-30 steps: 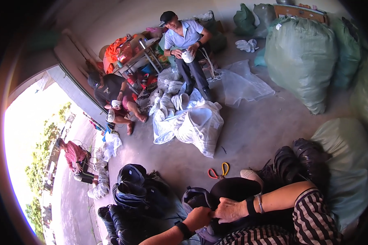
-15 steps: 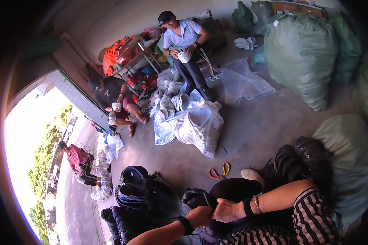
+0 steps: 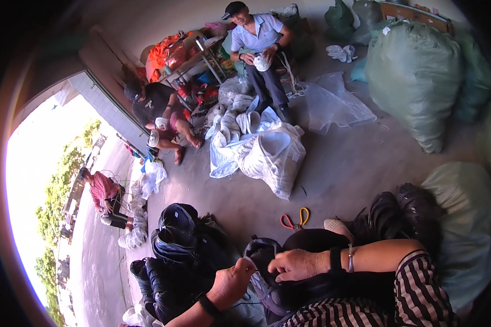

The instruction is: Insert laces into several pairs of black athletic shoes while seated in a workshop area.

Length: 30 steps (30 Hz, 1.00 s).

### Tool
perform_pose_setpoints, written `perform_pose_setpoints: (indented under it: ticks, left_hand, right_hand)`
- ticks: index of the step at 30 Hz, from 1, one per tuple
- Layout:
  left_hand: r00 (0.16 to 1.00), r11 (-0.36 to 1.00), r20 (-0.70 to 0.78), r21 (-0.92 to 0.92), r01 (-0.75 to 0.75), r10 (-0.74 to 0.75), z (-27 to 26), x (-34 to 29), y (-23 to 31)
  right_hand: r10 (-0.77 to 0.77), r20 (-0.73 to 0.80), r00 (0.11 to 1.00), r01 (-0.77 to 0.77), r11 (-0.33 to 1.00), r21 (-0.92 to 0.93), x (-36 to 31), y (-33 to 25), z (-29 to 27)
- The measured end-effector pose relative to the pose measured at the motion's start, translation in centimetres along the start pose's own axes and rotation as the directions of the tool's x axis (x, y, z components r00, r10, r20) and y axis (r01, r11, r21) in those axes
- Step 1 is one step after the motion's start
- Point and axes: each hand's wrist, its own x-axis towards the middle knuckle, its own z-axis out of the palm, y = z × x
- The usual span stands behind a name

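Note:
A dark grey shoe upper (image 3: 265,291) with a padded collar rests on my lap, partly hidden by my hands. My left hand (image 3: 232,282) is closed in a pinch at the upper's left edge. Something thin and pale shows at its fingertips, too small to name. My right hand (image 3: 300,264) lies just over the upper with its fingers curled; whatever they hold is hidden. Beyond my knee, snips with one red and one yellow handle (image 3: 294,219) lie on the floor.
Stacked dark shoe uppers (image 3: 175,235) stand at my left, and black ones (image 3: 388,215) at my right. Large green sacks (image 3: 414,82) fill the right side. Ahead, a white sack (image 3: 275,158) spills pale stacks. A seated person (image 3: 259,38) and two others work beyond.
My hands, together at the shoe upper before, are now apart: the left has drawn away to the left, still pinched. The whole view has shifted slightly.

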Motion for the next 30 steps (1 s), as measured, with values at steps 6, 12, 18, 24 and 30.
perform_pose_setpoints:
  ticks: [6,12,18,24,30]
  left_hand:
    - [0.853,0.617,-0.225,-0.775,0.136,-0.471,5.3,-0.7,3.1]
    - [0.704,0.347,-0.157,-0.928,0.134,-0.692,10.4,-2.3,3.6]
    - [0.665,0.401,-0.302,-0.916,-0.004,-0.683,11.1,-3.6,4.0]
    - [0.746,0.206,0.089,-0.933,0.294,-0.659,11.5,-7.0,4.5]
    - [0.96,0.55,0.133,-0.796,0.251,-0.246,8.5,-7.5,5.2]
  right_hand:
    - [0.277,0.127,0.952,-0.273,0.591,0.759,2.1,0.3,2.5]
    - [0.559,-0.127,0.82,-0.12,0.384,0.916,-4.4,1.6,-7.0]
    - [0.772,-0.626,0.113,0.565,0.468,0.68,-28.0,10.9,-26.5]
    - [0.693,-0.443,0.568,-0.017,0.549,0.836,-9.9,4.1,-12.7]
    - [0.425,0.106,0.899,-0.414,0.747,0.519,0.6,-1.4,-2.0]
